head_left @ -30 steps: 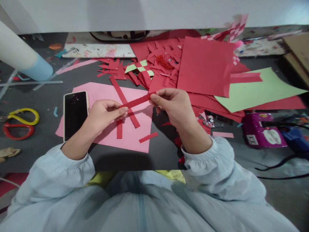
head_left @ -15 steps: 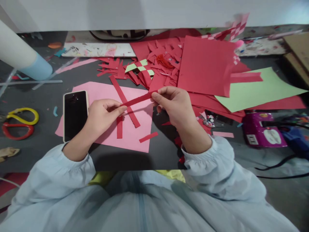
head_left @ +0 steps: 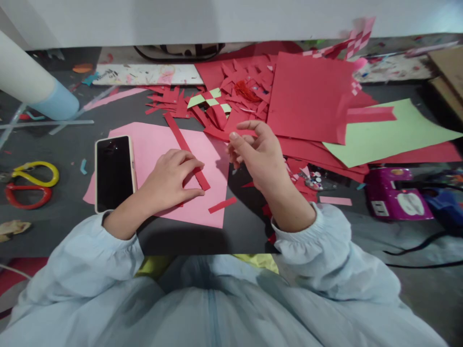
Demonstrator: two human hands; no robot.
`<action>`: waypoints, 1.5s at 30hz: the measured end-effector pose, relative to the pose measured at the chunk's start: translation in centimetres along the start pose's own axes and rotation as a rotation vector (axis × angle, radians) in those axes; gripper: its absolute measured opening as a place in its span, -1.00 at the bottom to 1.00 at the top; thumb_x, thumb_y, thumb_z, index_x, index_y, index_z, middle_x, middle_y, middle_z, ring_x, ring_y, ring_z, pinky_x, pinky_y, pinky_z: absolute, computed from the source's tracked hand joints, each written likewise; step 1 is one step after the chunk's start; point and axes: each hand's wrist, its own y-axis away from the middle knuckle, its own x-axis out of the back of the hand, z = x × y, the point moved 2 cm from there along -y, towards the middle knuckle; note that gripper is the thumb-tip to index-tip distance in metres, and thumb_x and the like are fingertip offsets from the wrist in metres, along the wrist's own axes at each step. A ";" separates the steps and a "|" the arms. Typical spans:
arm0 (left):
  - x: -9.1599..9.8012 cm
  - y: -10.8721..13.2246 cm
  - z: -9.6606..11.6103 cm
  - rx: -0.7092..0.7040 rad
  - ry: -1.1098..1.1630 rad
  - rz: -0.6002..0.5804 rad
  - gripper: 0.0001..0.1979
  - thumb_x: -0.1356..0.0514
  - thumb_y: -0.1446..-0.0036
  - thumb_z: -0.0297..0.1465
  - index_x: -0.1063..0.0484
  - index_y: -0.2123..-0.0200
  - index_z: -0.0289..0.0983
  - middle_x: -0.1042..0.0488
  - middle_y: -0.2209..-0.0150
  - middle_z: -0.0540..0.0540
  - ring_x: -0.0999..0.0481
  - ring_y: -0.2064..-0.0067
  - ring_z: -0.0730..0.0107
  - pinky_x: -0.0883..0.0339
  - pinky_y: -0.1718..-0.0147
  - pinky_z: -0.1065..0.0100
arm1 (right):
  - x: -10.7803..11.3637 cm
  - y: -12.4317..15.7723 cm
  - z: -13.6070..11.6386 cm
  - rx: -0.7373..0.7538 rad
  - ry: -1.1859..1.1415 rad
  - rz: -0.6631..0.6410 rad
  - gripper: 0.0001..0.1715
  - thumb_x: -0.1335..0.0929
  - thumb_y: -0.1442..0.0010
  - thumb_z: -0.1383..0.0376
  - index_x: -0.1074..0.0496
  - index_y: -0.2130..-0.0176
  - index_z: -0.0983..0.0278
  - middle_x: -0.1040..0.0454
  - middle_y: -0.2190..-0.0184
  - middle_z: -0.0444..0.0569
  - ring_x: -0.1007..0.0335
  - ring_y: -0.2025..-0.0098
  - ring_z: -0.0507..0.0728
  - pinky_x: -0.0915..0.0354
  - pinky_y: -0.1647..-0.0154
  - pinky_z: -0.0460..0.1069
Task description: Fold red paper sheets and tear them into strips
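Note:
My left hand [head_left: 173, 178] rests low over a pink paper sheet [head_left: 152, 140], fingers apart and holding nothing. Its fingertips are at a long red paper strip [head_left: 181, 136], which lies slanted and partly covered. A short red strip [head_left: 222, 205] lies across the sheet's right edge. My right hand [head_left: 262, 156] hovers right of the sheet, its thumb and index finger apart. Behind its thumb a red paper strip [head_left: 217, 133] stretches along the front of the scrap pile; it does not look pinched.
A phone [head_left: 114, 173] lies on the sheet's left side, with scissors [head_left: 32, 188] farther left. Red scraps [head_left: 249, 91], a red sheet [head_left: 307, 96] and green paper [head_left: 390, 140] are heaped behind. A purple box-like item [head_left: 396, 195] sits right; a white-and-blue cylinder [head_left: 54, 99] stands back left.
The red strip stretched between both hands has left my left hand and now lies behind my right thumb. My left hand has moved down and right onto the sheet. My right fingers have spread.

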 end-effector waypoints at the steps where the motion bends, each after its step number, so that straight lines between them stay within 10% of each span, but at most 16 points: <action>1: -0.1 0.0 0.0 -0.004 -0.017 -0.002 -0.43 -0.31 -0.04 -0.04 -0.46 -0.01 -0.28 -0.46 0.05 -0.23 -0.39 -0.01 0.02 -0.25 -0.04 0.02 | 0.0 0.2 -0.2 -0.004 0.005 -0.016 -0.69 -0.44 -0.13 0.15 -0.25 0.23 0.15 -0.41 0.59 -0.25 -0.25 0.65 -0.04 -0.18 0.64 -0.10; 10: 0.0 0.0 0.2 -0.051 -0.071 0.089 -0.70 -0.09 -0.28 -0.23 -0.58 0.17 -0.23 -0.58 0.20 -0.17 -0.50 0.12 0.09 -0.23 0.07 0.06 | -0.5 0.7 -0.7 -0.106 0.058 -0.173 -0.74 -0.42 -0.16 0.13 -0.33 0.38 0.23 -0.37 0.69 -0.26 -0.20 0.72 -0.10 -0.11 0.72 -0.17; 18: 1.1 0.7 1.0 0.034 0.262 0.480 -0.85 -0.23 -0.17 -0.31 -0.61 0.33 -0.18 -0.58 0.39 -0.05 -0.52 0.33 0.37 -0.36 0.29 0.33 | -0.8 1.5 -0.4 -0.115 0.154 -0.506 -0.66 -0.41 -0.13 0.25 -0.51 0.08 0.30 -0.50 0.61 -0.14 -0.46 0.55 0.03 -0.23 0.60 -0.13; 26: 2.3 0.8 1.7 0.240 0.737 0.470 -0.86 -0.32 -0.03 -0.28 -0.55 0.53 -0.15 -0.54 0.50 -0.01 -0.49 0.46 0.36 -0.38 0.39 0.29 | -0.9 1.0 0.2 -0.018 0.190 -0.519 -0.80 -0.47 -0.02 0.27 -0.55 0.29 0.30 -0.60 0.37 -0.04 -0.49 0.34 0.05 -0.38 0.28 -0.05; 45: 1.2 0.3 0.0 0.436 1.041 0.516 -0.72 -0.45 0.13 -0.22 -0.56 0.38 -0.25 -0.58 0.36 -0.05 -0.53 0.42 0.42 -0.46 0.39 0.35 | -1.5 2.0 -1.2 -0.041 0.074 -0.651 -0.68 -0.39 -0.13 0.13 -0.36 0.53 0.27 -0.35 0.58 -0.16 -0.25 0.53 -0.03 -0.24 0.51 -0.10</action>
